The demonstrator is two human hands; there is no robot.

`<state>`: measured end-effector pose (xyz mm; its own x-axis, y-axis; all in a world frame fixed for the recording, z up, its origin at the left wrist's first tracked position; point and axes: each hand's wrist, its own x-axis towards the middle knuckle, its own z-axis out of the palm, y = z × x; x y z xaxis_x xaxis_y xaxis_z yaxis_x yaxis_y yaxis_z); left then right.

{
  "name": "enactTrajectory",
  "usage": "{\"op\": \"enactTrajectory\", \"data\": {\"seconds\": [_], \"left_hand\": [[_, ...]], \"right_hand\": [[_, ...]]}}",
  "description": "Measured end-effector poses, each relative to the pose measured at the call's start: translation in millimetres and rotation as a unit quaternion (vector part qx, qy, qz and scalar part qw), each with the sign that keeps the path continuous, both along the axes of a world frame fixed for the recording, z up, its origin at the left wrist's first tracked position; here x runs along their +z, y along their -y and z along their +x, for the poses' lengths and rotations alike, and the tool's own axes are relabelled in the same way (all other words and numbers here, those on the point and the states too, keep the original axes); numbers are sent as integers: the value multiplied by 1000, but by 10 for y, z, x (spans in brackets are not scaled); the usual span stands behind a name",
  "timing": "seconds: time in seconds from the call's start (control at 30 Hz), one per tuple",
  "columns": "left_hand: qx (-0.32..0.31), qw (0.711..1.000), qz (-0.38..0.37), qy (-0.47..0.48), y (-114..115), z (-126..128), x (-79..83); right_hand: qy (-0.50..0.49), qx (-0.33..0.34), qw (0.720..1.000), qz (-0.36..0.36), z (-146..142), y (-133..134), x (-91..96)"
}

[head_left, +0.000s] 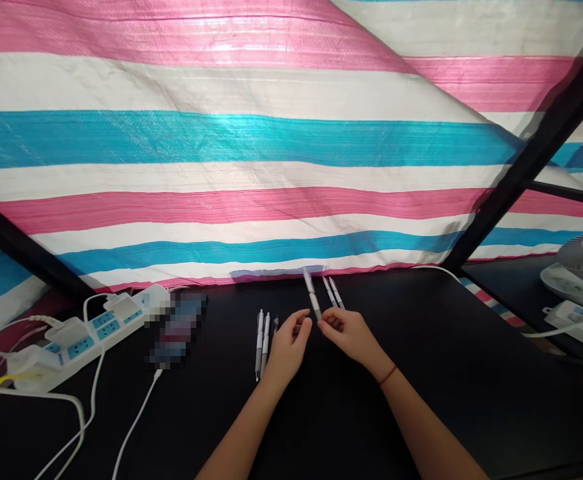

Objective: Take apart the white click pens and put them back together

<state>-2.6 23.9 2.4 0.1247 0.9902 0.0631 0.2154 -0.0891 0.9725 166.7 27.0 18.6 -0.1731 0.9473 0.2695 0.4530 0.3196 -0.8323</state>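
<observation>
Head view looks down on my left hand [286, 350] and right hand [350, 335], held close together near the middle of a black table [436, 400]. A red string [387, 375] circles my right wrist. Fingers on both hands curl narrow, and a white pen [312, 293] stands tilted up from between my fingertips; I cannot tell which hand grips it. Just beyond my right fingers, two more pens [333, 292] lie side by side. Left of my left hand, two pens [262, 343] lie together, with a dark pen [274, 327] partly behind my hand. No lettering on them is readable, and a pixelated block [177, 330] farther left is blurred out. Past it sits a white power strip [91, 337]. Tabletop runs on to my right, and its far edge meets a striped tarp [221, 140] just past the pens.
</observation>
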Motion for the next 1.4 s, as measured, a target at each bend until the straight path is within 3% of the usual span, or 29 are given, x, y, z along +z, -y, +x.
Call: {"op": "enactTrajectory", "data": {"seconds": [0.2, 0.3, 0.43, 0.6, 0.73, 0.9, 1.23, 1.4], "left_hand": [[28, 989, 55, -136, -51, -157, 150], [47, 967, 72, -240, -99, -263, 202], [74, 917, 109, -376, -133, -368, 201], [108, 870, 76, -475, -144, -440, 170], [87, 858, 16, -506, -143, -456, 147], [78, 851, 9, -519, -129, -446, 131], [67, 842, 43, -534, -78, -352, 190], [43, 863, 113, -490, -81, -340, 206]], "right_hand": [[152, -178, 971, -54, 418, -227, -216], [189, -205, 958, -74, 501, -259, -272], [190, -218, 954, -73, 499, -260, -290], [196, -242, 947, -76, 499, -277, -322], [195, -237, 949, -72, 481, -271, -324], [201, -227, 950, -80, 450, -242, -286], [150, -177, 972, -24, 366, -217, -281], [102, -117, 988, -6, 252, -153, -195]]}}
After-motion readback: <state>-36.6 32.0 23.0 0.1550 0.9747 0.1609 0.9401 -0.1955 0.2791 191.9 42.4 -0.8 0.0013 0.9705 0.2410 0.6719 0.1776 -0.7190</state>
